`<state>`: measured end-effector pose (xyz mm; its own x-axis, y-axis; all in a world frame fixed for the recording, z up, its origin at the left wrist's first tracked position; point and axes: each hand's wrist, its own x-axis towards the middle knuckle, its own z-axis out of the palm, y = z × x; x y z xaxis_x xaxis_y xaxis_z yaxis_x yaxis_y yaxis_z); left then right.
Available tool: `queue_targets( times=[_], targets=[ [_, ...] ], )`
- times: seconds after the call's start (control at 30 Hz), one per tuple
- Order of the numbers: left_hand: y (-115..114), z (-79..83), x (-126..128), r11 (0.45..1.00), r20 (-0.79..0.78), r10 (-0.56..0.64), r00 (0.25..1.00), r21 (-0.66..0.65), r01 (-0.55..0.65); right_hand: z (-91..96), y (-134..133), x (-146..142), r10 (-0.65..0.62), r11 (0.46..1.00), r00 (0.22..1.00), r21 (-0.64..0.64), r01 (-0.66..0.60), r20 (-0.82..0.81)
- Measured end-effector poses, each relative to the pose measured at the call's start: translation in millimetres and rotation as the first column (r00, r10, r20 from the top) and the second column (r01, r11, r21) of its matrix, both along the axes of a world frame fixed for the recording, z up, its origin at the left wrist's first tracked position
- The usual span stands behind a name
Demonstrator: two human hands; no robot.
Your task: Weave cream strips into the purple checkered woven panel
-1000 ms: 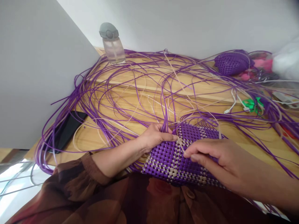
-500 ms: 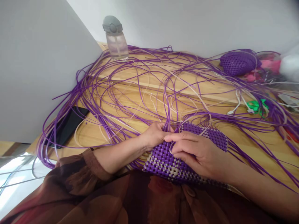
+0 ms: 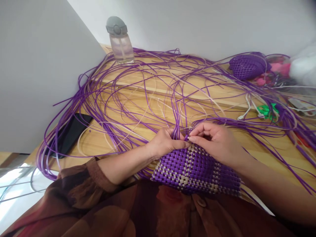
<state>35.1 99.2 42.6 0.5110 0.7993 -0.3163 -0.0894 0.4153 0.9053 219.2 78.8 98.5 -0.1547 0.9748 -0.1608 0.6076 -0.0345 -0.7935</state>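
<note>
while l hand (image 3: 164, 144) clamps flat purple-&-beige woven plastic panel (image 3: 172, 164), r hand (image 3: 213, 140) pinches closed at its edge, can't tell on what.

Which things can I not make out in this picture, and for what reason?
In the head view:
- Left hand: most fingers hidden behind purple strands and woven piece.
- Pale strand: tiny, mostly covered by right hand.
- Dark flat object: partly covered by strands.
- White bundle: blurred, cut by right edge.
</note>
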Motion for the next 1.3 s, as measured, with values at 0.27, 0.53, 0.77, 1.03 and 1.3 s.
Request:
queue_targets(
  times=[0.27, 0.53, 0.77, 1.03, 1.3],
  targets=[
    [0, -1.3, -1, 0.998, 0.011, -0.005, 1.0, 0.061, 0.004, 9.6, 3, -10, 0.07, 0.993, 0.983, 0.087, -0.085, 0.17],
    [1, 2.8, -2, 0.996, 0.014, -0.031, 0.999, 0.087, 0.03, 3.8, 5, -3, 0.075, 0.993, 0.988, 0.08, -0.086, 0.138],
    [2, 2.0, -1, 0.999, 0.027, -0.017, 0.999, 0.032, 0.016, 4.6, -4, -1, 0.095, 0.957, 0.972, 0.248, -0.149, 0.217],
    [2, 1.6, -2, 0.994, 0.017, -0.034, 0.999, 0.106, 0.032, 4.3, 8, -6, 0.075, 0.98, 0.983, 0.171, -0.105, 0.17],
    [3, 1.5, -3, 0.993, 0.048, -0.069, 0.996, 0.102, 0.064, 0.5, 13, -16, 0.128, 0.977, 0.981, 0.154, -0.151, 0.144]
  ],
)
